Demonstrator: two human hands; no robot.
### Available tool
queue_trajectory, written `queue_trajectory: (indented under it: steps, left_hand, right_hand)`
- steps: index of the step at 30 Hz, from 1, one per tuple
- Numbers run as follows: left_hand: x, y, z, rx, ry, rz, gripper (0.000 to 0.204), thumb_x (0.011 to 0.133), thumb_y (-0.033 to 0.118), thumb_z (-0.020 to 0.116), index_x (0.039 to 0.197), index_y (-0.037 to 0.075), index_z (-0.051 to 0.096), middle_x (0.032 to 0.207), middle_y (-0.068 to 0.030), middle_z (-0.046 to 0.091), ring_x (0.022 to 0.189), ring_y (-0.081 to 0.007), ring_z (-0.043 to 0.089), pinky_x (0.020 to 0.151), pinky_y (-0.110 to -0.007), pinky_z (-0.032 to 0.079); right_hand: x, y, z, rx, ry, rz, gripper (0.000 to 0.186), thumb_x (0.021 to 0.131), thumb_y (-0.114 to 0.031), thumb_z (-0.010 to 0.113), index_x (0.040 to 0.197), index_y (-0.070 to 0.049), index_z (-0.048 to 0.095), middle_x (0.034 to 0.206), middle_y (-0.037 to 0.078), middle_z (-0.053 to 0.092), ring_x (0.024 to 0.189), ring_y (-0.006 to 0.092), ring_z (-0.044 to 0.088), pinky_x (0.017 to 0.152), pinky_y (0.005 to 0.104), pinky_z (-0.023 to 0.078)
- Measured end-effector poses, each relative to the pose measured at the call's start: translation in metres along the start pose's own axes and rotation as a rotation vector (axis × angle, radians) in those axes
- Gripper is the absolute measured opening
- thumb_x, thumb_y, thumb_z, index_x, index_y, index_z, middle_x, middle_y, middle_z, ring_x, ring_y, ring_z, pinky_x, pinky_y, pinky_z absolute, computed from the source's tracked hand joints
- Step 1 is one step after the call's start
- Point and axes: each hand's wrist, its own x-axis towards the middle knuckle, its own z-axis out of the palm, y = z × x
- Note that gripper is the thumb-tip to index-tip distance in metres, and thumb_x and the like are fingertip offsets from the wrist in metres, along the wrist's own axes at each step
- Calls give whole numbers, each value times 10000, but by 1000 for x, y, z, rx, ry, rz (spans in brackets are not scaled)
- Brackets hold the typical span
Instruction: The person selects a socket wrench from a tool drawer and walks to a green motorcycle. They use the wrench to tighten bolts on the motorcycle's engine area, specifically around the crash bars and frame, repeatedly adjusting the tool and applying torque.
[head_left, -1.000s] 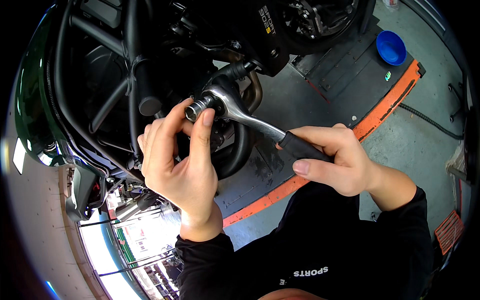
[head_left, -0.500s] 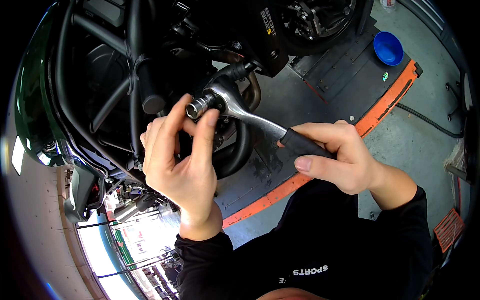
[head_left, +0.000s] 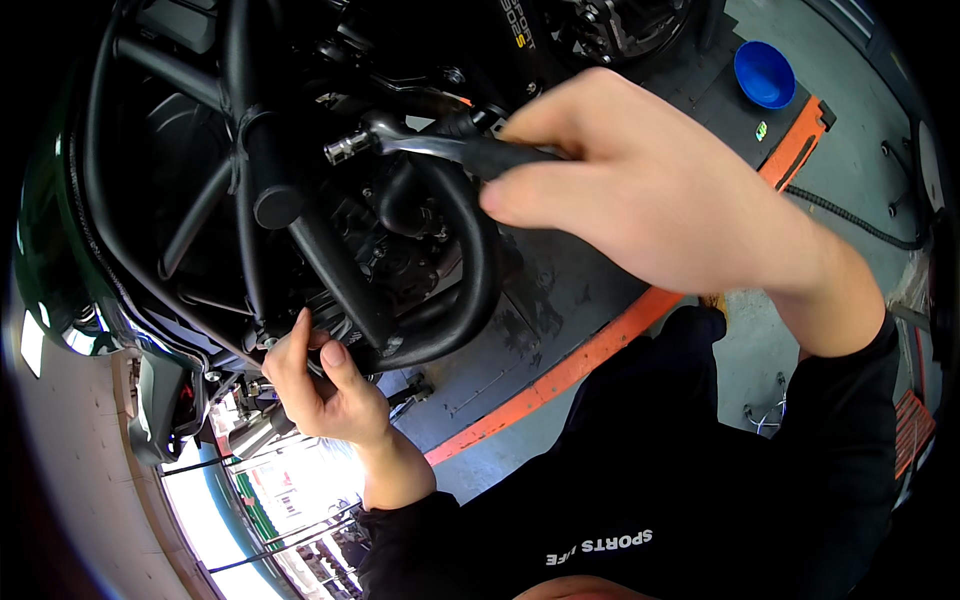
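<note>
A socket wrench (head_left: 415,143) with a chrome head and black grip lies in my right hand (head_left: 640,190), whose fingers wrap round the grip. A short silver socket (head_left: 348,148) sticks out sideways from its head, over the motorcycle's side. My left hand (head_left: 330,390) is lower down, beside the lower end of the black tube frame (head_left: 345,280). Its thumb and forefinger are apart, with nothing visible between them; the other fingers are curled and partly hidden. The motorcycle's engine parts (head_left: 405,270) show dimly behind the tubes.
The motorcycle stands on a dark platform with an orange edge (head_left: 560,375). A blue bowl (head_left: 765,75) sits on its far right part, near a small bright packet (head_left: 761,131). A black corrugated hose (head_left: 850,215) runs across the floor at the right.
My left hand has left the socket and moved down toward the lower frame. My right hand has carried the wrench away from me and to the left, its handle now nearly level.
</note>
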Motion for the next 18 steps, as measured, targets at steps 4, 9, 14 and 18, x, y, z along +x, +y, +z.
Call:
queue_trajectory:
  steps: [4,9,14,18]
  left_hand:
    - [-13,-17,0,29,-145,-3,559,1142,409,481,1125,-70,769,840,-112,699,848,-239,605,812,-373,458]
    - [-20,-27,2,85,-145,-13,634,1154,400,337,907,-38,723,780,-130,692,758,-289,613,791,-398,454]
    - [-23,-31,1,59,-133,-28,613,1148,370,334,941,-53,726,862,-160,718,819,-323,632,809,-419,473]
    - [-26,-33,3,57,-95,-35,644,1152,385,310,946,-72,715,866,-169,713,830,-316,637,802,-411,484]
  right_hand:
    - [36,15,20,-580,231,-554,213,851,-83,666,666,16,624,553,143,571,493,267,592,487,387,487]
    - [93,14,15,-845,-103,-491,152,853,-78,643,783,19,736,722,189,717,675,343,736,632,433,619]
    - [108,-8,25,-950,-261,-330,286,893,-74,592,1070,-30,812,1052,172,784,956,332,760,775,496,626]
    - [101,-21,33,-778,-303,-43,321,914,-154,634,1157,-91,833,1114,128,805,1012,312,777,854,485,618]
